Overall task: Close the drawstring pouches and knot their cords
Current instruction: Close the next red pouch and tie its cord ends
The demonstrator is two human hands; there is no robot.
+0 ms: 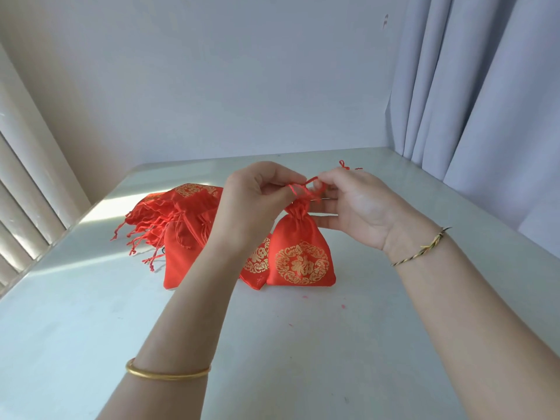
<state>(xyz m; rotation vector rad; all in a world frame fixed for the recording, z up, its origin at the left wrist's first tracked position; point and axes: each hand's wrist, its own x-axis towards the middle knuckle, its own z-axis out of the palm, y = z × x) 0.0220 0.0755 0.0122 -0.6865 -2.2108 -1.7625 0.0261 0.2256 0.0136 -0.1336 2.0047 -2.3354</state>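
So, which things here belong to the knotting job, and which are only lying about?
For the job: gathered pouch; its cord, pinched by the left hand and right hand; pile of pouches waiting on the table.
Lying about: curtain; window blind; red lint specks.

pouch (256,262) half hidden behind left forearm (194,298), pile of pouches (181,219) overlapping, count unclear

On the table (91,328) I monitored, 1 pouch (301,256) was upright at centre, its cords (303,190) above it between the left hand (257,204) and right hand (357,207); a heap of pouches (181,219) lay just left, a curtain (485,86) far right.
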